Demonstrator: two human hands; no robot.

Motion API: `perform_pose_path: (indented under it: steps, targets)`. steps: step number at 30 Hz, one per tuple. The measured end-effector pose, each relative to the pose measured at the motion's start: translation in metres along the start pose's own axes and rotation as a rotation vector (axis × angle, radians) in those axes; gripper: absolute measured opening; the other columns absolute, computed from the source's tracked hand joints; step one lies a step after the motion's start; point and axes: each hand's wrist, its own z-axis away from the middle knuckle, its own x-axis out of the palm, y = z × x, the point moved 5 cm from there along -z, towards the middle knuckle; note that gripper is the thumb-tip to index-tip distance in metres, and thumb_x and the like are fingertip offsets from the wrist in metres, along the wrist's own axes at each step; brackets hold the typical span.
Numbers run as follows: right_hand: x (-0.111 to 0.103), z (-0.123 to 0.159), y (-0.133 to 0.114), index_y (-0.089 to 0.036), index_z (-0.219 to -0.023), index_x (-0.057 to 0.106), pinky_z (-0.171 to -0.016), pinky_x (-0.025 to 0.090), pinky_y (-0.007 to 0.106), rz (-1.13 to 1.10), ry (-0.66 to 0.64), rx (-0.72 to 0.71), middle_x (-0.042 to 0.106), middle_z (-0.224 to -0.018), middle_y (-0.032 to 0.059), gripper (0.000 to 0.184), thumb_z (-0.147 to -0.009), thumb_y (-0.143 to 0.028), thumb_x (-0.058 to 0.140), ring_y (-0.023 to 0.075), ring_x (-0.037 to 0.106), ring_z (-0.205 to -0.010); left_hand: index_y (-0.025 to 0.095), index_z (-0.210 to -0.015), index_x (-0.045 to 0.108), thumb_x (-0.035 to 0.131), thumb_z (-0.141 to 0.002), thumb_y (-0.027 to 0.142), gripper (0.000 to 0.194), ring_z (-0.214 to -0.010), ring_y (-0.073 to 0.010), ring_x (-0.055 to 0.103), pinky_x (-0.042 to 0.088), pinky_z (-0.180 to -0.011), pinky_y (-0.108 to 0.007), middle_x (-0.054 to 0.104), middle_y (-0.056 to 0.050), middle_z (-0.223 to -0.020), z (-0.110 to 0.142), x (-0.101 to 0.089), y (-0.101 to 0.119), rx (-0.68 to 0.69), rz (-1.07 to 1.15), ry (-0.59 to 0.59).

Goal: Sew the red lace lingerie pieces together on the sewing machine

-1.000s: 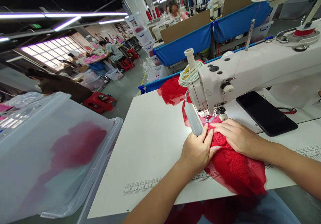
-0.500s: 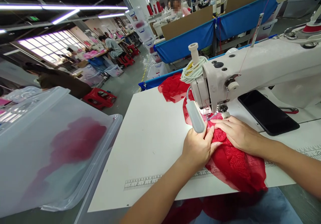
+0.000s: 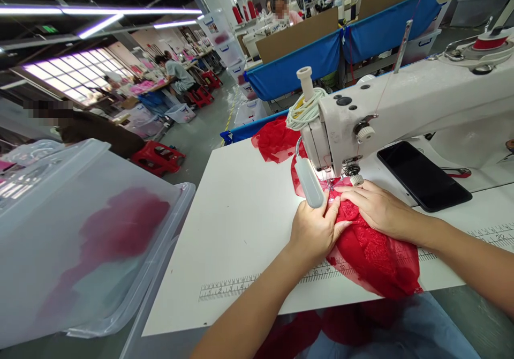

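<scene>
A sheer red lace fabric lies under the needle of a white sewing machine and hangs over the table's front edge. My left hand pinches the fabric just left of and in front of the presser foot. On the right side, my right hand has its fingers pressed together on the lace, their tips close to the foot. A grey lamp partly covers my left fingertips. Behind the needle, more red fabric is bunched on the white table.
A black phone rests right of my right hand, with a red-handled tool behind it. A clear plastic bin holding red cloth stands left of the table. A seated person and red stools are beyond it.
The view has shifted slightly, so the machine and phone sit a little further left. Both hands keep nearly the same place on the fabric at the needle.
</scene>
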Motion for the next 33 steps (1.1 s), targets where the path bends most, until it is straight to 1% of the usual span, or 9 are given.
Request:
perform_pose_path:
  steps: [4,7,11,15,18,25,28,31,33]
  targets:
    - [0.001,0.000,0.000,-0.015,-0.124,0.064,-0.092,0.058,0.047,0.009,0.005,-0.005,0.067,-0.130,0.0117,0.045,-0.088,-0.004,0.039,0.0279,0.060,-0.115,0.013,-0.131,0.064,0.048,-0.100,0.044,0.047,-0.102,-0.0294,0.061,0.053,-0.077,-0.041,0.063,-0.020,-0.134,0.000,-0.001,0.000,0.001,0.000,-0.002]
    - [0.003,-0.001,0.001,-0.016,-0.123,0.064,-0.092,0.058,0.046,0.003,-0.003,-0.012,0.067,-0.130,0.0112,0.045,-0.088,-0.003,0.039,0.0278,0.059,-0.117,0.014,-0.133,0.063,0.050,-0.099,0.044,0.047,-0.100,-0.0294,0.061,0.053,-0.076,-0.042,0.061,-0.019,-0.137,0.000,0.000,-0.001,-0.002,-0.002,-0.012]
    - [0.003,-0.001,0.002,-0.015,-0.124,0.063,-0.091,0.058,0.046,-0.001,0.005,-0.015,0.067,-0.130,0.0113,0.045,-0.088,-0.003,0.038,0.0276,0.058,-0.117,0.017,-0.135,0.061,0.053,-0.098,0.043,0.046,-0.102,-0.0298,0.062,0.053,-0.077,-0.043,0.062,-0.018,-0.136,0.001,0.001,-0.002,-0.013,-0.010,-0.019]
    - [0.002,-0.002,0.003,-0.018,-0.123,0.064,-0.092,0.058,0.047,-0.001,0.016,-0.002,0.068,-0.129,0.0097,0.047,-0.088,-0.003,0.038,0.0272,0.060,-0.115,0.018,-0.137,0.060,0.050,-0.099,0.044,0.047,-0.100,-0.0292,0.061,0.051,-0.078,-0.043,0.063,-0.015,-0.136,0.000,0.001,-0.002,-0.023,-0.024,-0.015]
    - [0.003,-0.004,0.005,-0.017,-0.121,0.065,-0.093,0.058,0.046,0.003,0.017,-0.002,0.069,-0.128,0.0106,0.043,-0.090,-0.006,0.037,0.0276,0.060,-0.115,0.018,-0.136,0.061,0.048,-0.100,0.045,0.047,-0.100,-0.0291,0.061,0.050,-0.079,-0.043,0.063,-0.014,-0.137,0.000,0.002,-0.003,-0.028,-0.032,-0.018]
    - [0.003,-0.006,0.006,-0.016,-0.115,0.066,-0.091,0.057,0.047,0.047,0.016,-0.025,0.069,-0.125,0.0122,0.038,-0.089,-0.006,0.039,0.0282,0.061,-0.107,0.017,-0.137,0.060,0.049,-0.100,0.043,0.047,-0.102,-0.0296,0.060,0.050,-0.084,-0.045,0.062,-0.014,-0.138,0.000,0.002,-0.005,-0.023,-0.022,-0.023]
    - [0.002,-0.006,0.005,-0.017,-0.114,0.065,-0.087,0.059,0.044,0.051,0.008,-0.012,0.071,-0.122,0.0107,0.039,-0.089,-0.004,0.039,0.0267,0.061,-0.105,0.019,-0.136,0.061,0.047,-0.100,0.046,0.047,-0.102,-0.0299,0.059,0.049,-0.085,-0.046,0.061,-0.014,-0.139,0.000,0.003,-0.008,-0.022,-0.009,-0.027]
    - [0.002,-0.007,0.006,-0.017,-0.113,0.066,-0.087,0.059,0.042,0.053,0.018,-0.006,0.071,-0.121,0.0101,0.041,-0.088,-0.001,0.037,0.0258,0.062,-0.105,0.019,-0.136,0.061,0.045,-0.100,0.046,0.047,-0.101,-0.0296,0.059,0.049,-0.086,-0.047,0.061,-0.013,-0.139,0.000,0.004,-0.011,-0.021,0.019,-0.028]
    - [0.000,-0.007,0.005,-0.016,-0.114,0.066,-0.090,0.058,0.044,0.052,0.024,-0.031,0.071,-0.123,0.0111,0.038,-0.091,-0.005,0.037,0.0264,0.062,-0.108,0.019,-0.137,0.060,0.046,-0.100,0.045,0.047,-0.101,-0.0294,0.058,0.048,-0.088,-0.048,0.061,-0.014,-0.138,0.000,0.003,-0.013,-0.014,0.027,-0.028]
